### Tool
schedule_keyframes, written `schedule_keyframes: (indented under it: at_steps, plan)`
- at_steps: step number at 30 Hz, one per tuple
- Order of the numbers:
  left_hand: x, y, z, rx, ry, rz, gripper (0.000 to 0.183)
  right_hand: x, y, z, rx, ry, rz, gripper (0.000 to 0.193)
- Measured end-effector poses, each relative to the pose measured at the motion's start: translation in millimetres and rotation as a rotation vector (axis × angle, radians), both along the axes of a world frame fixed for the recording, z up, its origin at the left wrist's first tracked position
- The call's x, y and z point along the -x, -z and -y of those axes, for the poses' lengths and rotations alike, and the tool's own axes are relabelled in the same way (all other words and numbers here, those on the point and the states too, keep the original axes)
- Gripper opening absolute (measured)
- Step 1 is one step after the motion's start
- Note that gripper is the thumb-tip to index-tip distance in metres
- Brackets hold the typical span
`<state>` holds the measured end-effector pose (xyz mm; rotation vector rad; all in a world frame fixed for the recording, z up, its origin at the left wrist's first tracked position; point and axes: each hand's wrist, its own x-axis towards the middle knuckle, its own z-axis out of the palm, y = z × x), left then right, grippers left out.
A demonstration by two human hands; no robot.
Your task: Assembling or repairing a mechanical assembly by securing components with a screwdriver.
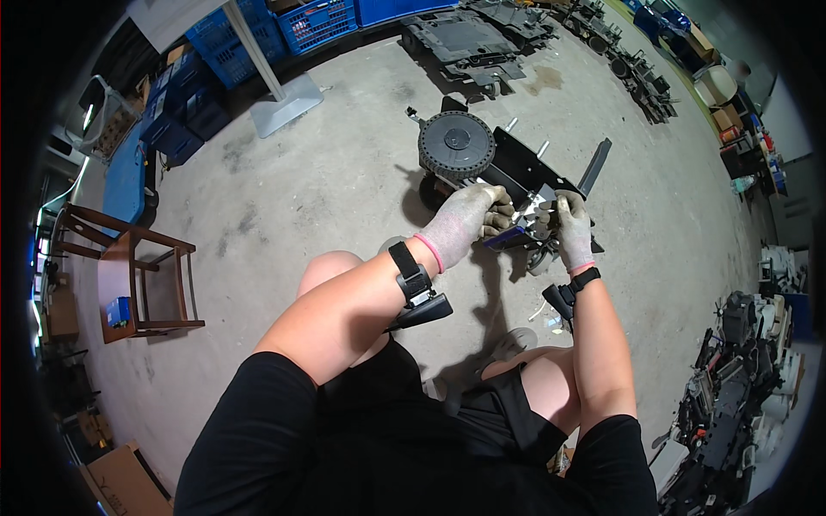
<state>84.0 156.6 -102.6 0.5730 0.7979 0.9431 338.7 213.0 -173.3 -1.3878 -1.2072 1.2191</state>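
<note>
A black wheeled machine (514, 165) lies tilted on the floor in front of me, with a large treaded wheel (457, 144) facing up. My left hand (465, 219), in a pale work glove with a pink cuff, is at its near side just below the wheel. The left fingers are curled together; what they hold is hidden. My right hand (574, 230), gloved too, is at the right of a silvery metal part (538, 211), its fingers pinched. Whatever sits in that pinch is too small to name. Between the hands shows a dark blue edge (508, 238) on the machine.
Behind the machine lie flat dark chassis parts (465, 47) and a row of wheeled frames (624, 64). A wooden chair (138, 271) and a metal post base (288, 105) stand left. Blue crates (318, 26) line the back; a pile of parts (727, 404) lies at right.
</note>
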Motion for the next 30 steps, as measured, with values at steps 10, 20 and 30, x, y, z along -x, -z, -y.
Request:
schedule_keyframes:
  at_steps: [10,20,30]
  plan:
    - [-5.4,0.9,4.9,-0.039,-0.037,0.023,0.024,0.2,-6.2,4.9,-0.145,-0.157,0.424,0.029]
    - [-6.1,0.9,5.1,-0.025,-0.046,0.070,0.022,6.6,-21.2,16.4,-0.508,-0.025,0.869,0.020]
    - [4.1,-4.9,0.4,-0.022,0.000,-0.003,0.023,30.6,-9.8,8.9,-0.407,0.031,0.619,0.012]
